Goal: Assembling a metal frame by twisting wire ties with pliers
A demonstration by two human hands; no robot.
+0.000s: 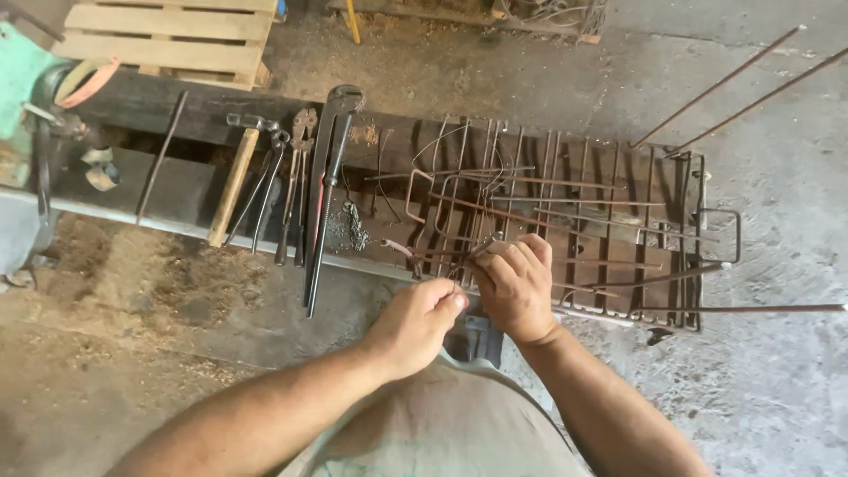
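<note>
Both hands at bench [177, 190] near edge, bare floor behind them; tools [300, 185] crowd the bench's left | left hand [415, 322] fingers pinched narrow on thin wire [455, 281]; right hand [515, 287] fingers curled round rod mesh [565, 221], wire between both | wire ends lost among rods

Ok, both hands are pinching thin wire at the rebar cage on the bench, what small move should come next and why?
Probably a short twist of the thin wire to snug it. The left hand pinches its end, the right hand presses where the rusty bars cross, and the pliers lie apart, untouched.
</note>
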